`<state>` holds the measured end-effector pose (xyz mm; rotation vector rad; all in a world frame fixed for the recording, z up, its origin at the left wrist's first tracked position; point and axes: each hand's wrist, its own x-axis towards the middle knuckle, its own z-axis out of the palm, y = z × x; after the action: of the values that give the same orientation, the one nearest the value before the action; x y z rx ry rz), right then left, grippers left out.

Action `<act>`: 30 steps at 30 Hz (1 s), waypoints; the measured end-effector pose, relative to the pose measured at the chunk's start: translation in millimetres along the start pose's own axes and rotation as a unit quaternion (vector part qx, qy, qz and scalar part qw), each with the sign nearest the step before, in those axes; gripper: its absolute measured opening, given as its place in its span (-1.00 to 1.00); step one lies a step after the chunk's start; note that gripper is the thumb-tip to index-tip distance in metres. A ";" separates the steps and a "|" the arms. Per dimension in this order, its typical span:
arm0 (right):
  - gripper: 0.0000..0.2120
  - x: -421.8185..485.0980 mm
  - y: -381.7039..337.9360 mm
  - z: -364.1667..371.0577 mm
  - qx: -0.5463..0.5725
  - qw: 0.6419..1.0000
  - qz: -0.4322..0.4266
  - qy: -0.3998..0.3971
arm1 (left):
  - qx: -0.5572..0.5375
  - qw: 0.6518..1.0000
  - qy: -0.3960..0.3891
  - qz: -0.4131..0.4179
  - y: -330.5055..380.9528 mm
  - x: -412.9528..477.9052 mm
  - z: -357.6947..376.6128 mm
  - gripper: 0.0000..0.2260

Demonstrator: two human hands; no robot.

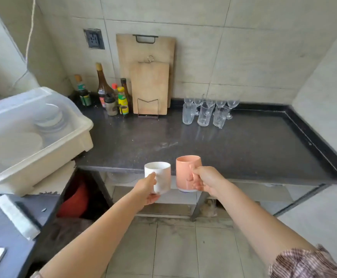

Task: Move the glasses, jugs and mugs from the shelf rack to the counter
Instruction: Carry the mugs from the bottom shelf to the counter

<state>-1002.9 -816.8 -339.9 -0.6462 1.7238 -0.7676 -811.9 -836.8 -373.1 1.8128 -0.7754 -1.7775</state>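
Both hands clamped on mugs, left hand (147, 189) white mug (159, 175), right hand (203, 180) pink mug (184, 171), before counter (243, 145)

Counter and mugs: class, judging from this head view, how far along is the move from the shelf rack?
Done: clear glasses already stand grouped at the back of the counter. In hand: the left hand holds a white mug, the right hand a pink mug, both near the counter's front edge, not set down. The rack is out of view.
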 end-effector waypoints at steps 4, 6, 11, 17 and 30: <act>-0.70 34.0 -18.1 -33.5 0.021 0.999 0.012 0.032 | 0.035 0.999 -0.032 0.011 33.1 31.9 39.9 -0.70; -0.70 52.2 -25.9 -49.6 0.029 0.998 0.015 0.044 | 0.061 0.998 -0.032 0.015 48.1 48.1 60.4 -0.67; -0.70 106.3 -45.9 -89.6 0.033 0.997 0.027 0.057 | 0.059 0.997 -0.038 0.017 82.1 88.0 113.0 -0.63; -0.67 177.7 -65.7 -125.5 0.020 0.998 0.039 0.052 | 0.035 0.999 -0.032 0.015 111.0 131.6 166.4 -0.65; -0.71 278.8 -85.0 -135.1 0.082 0.995 0.047 0.025 | 0.041 0.999 -0.016 0.026 137.0 213.0 202.3 -0.60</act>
<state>-1202.6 -1055.9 -418.2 -0.4346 1.7036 -0.8549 -1023.5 -1072.8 -441.2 1.8021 -0.9131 -1.7691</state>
